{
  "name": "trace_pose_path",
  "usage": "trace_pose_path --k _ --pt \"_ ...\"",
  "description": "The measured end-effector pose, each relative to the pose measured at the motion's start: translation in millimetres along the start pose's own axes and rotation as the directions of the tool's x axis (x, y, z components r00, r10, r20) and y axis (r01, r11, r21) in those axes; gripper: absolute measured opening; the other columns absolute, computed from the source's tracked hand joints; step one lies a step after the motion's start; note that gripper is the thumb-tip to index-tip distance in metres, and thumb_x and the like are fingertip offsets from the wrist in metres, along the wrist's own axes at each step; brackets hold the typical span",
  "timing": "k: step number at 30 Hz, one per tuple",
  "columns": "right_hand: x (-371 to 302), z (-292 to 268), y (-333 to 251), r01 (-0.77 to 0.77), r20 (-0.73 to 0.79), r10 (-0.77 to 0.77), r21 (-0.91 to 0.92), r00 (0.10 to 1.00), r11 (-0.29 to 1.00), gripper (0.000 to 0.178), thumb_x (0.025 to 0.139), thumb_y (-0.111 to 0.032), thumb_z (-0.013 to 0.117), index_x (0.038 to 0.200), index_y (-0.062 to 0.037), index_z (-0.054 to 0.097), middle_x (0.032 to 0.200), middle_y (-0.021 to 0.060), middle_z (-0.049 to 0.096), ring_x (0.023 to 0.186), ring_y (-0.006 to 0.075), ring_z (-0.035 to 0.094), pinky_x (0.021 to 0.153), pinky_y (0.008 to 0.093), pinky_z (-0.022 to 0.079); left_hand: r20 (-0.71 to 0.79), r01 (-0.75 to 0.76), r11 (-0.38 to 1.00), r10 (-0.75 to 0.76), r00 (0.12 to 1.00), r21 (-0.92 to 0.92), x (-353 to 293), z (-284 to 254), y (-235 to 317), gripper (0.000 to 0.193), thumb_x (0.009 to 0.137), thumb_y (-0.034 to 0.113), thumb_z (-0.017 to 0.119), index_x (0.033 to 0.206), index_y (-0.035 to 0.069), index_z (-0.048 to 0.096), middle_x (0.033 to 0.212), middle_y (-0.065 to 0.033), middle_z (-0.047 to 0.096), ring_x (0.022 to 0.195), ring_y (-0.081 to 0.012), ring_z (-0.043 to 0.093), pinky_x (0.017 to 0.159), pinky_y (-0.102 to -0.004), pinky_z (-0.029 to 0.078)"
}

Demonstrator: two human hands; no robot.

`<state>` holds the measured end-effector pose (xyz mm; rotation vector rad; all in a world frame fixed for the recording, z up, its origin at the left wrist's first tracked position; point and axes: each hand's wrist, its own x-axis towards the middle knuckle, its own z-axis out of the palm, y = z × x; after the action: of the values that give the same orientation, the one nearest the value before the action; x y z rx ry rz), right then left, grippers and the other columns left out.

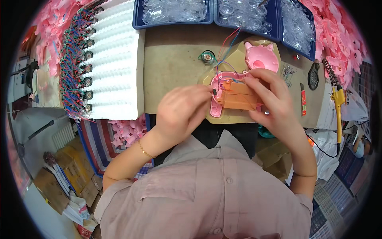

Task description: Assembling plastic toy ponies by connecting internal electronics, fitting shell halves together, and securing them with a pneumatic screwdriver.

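A pink plastic shell [216, 109] lies on a tan board [234, 116] in front of me, with an orange box-shaped part [240, 96] set in it. Thin red and blue wires [227, 44] rise from the shell, near a small round speaker [207, 57]. My left hand [181, 111] pinches a small black part [215, 92] at the shell's left edge. From the right, my right hand [276, 101] grips the shell and orange part between thumb and fingers; its fingertips partly hide them. Just beyond sits a pink animal-head shell [262, 57] with ears.
A white foam tray [115, 59] of speakers with tangled wires fills the left. Blue bins [175, 24] of clear plastic parts line the back. On the right are loose screws [288, 73], a black round object [313, 76] and a hanging yellow tool [338, 99] with a coiled cord.
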<state>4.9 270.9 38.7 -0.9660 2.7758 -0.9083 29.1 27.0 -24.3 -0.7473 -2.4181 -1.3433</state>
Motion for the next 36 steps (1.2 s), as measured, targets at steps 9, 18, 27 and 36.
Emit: trace_pose_path --k 9,18,27,36 --pt "8.4 -11.8 -7.2 -0.128 0.090 0.126 0.015 0.988 0.992 0.062 0.056 0.001 0.074 0.116 -0.0021 0.058 0.115 0.0126 0.053 0.105 0.0298 0.055 0.087 0.0382 0.048 0.201 -0.268 0.938 0.225 0.953 0.218 -2.6 0.6 -2.3 0.051 0.068 0.006 0.068 0.119 0.005 0.061 0.117 -0.0085 0.061 0.101 -0.0237 0.062 0.081 -0.0328 0.050" --pt "25.7 -31.9 -15.8 -0.048 0.199 0.061 -0.070 0.978 0.996 0.063 0.054 -0.004 0.078 0.114 -0.0022 0.060 0.109 0.0103 0.054 0.098 0.0283 0.056 0.084 0.0379 0.048 0.325 -0.294 0.918 0.202 0.924 0.266 4.3 -10.3 6.3 0.042 0.073 0.005 0.068 0.115 0.001 0.061 0.123 -0.0111 0.059 0.103 -0.0241 0.062 0.082 -0.0326 0.049" --pt "16.6 -20.1 -7.4 -0.062 0.138 0.066 -0.034 0.988 0.997 0.066 0.052 -0.003 0.078 0.116 -0.0029 0.059 0.108 0.0101 0.054 0.100 0.0271 0.055 0.083 0.0369 0.048 0.446 -0.388 0.823 0.188 0.875 0.415 -2.0 -14.0 6.4 0.046 0.080 0.014 0.058 0.125 0.004 0.057 0.130 -0.0083 0.054 0.119 -0.0173 0.053 0.094 -0.0326 0.039" --pt "25.2 -23.5 -5.5 -0.014 0.215 0.027 -0.063 0.976 0.998 0.065 0.053 -0.006 0.078 0.115 -0.0007 0.059 0.107 0.0113 0.055 0.100 0.0289 0.055 0.085 0.0392 0.046 0.385 -0.311 0.880 0.164 0.908 0.359 -5.3 -10.7 7.6 0.043 0.075 0.009 0.068 0.117 0.002 0.059 0.129 -0.0109 0.055 0.111 -0.0204 0.058 0.091 -0.0333 0.040"
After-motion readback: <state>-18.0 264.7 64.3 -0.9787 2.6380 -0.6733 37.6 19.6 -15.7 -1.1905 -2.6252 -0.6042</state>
